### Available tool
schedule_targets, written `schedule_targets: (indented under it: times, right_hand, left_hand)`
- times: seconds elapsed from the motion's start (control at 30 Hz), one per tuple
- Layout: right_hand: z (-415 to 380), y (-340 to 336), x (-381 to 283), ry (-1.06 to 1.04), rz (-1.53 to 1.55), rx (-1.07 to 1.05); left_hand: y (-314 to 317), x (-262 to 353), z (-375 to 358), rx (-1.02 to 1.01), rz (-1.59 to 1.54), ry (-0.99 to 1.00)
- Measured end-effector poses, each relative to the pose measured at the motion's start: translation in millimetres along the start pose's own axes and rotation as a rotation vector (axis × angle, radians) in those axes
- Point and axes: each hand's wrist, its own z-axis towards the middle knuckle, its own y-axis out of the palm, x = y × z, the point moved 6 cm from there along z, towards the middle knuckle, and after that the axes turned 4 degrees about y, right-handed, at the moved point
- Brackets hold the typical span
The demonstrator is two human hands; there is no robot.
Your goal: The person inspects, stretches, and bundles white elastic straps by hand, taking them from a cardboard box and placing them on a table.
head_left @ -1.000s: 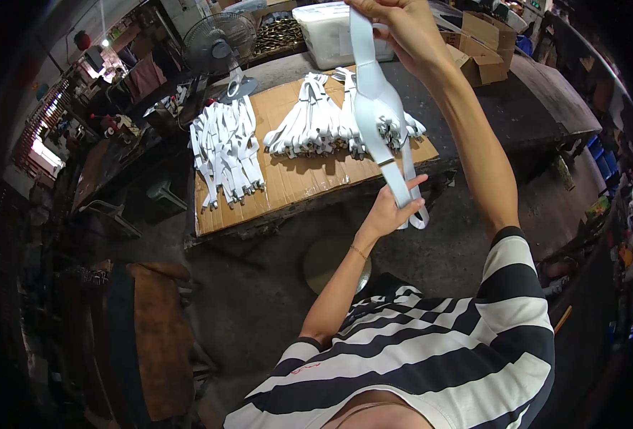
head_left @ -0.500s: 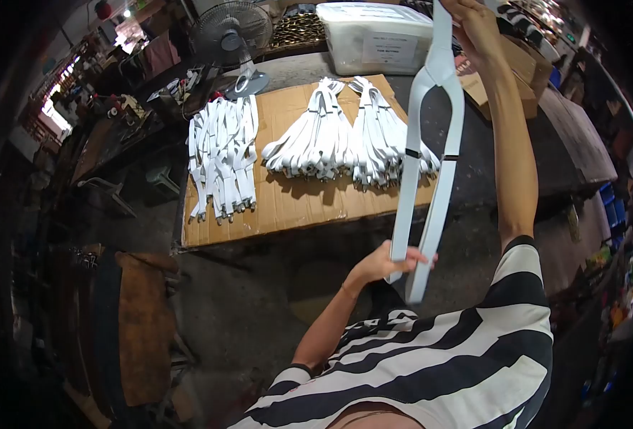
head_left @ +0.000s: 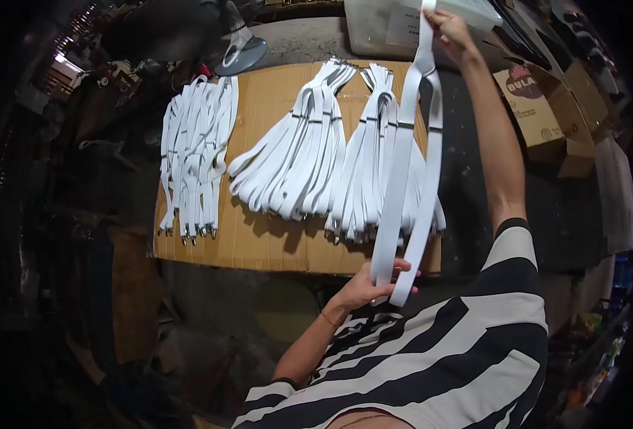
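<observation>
A pair of white elastic suspenders [head_left: 394, 193] hangs stretched between my hands in front of the table. High up, my right hand [head_left: 452, 34] pinches its single strap, above the join where it splits in two. Dark adjuster slides sit partway down both branches. Low down, close to my striped shirt, the fingers of my left hand [head_left: 363, 287] are closed around the two straps near their lower bends. Behind, two fanned bundles of white suspenders, a left one [head_left: 295, 157] and a right one [head_left: 363, 164], lie on a cardboard sheet [head_left: 259, 239], partly covered by the held straps.
Another pile of white suspenders [head_left: 200, 136] with metal clips lies at the cardboard's left side. A translucent plastic bin [head_left: 370, 28] stands at the back, beside a fan base [head_left: 243, 56]. To the right is an open cardboard box [head_left: 531, 107] on the dark tabletop [head_left: 467, 193].
My view has shifted nearer the table, so the bundles look larger. My right hand appears slightly further left, and my left hand slightly lower. Both keep hold of the suspenders.
</observation>
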Motion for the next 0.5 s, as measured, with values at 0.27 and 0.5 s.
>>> schedule_targets:
  times: [0.27,0.5]
  right_hand:
    - [60.6,20.9,112.8,0.187,-0.006,0.086]
    - [97.6,32.6,238.1,0.394,-0.032,0.048]
  left_hand:
    - [-46.5,22.6,47.5,0.187,-0.101,0.073]
    - [-69.7,31.1,67.8,0.307,0.072,-0.047]
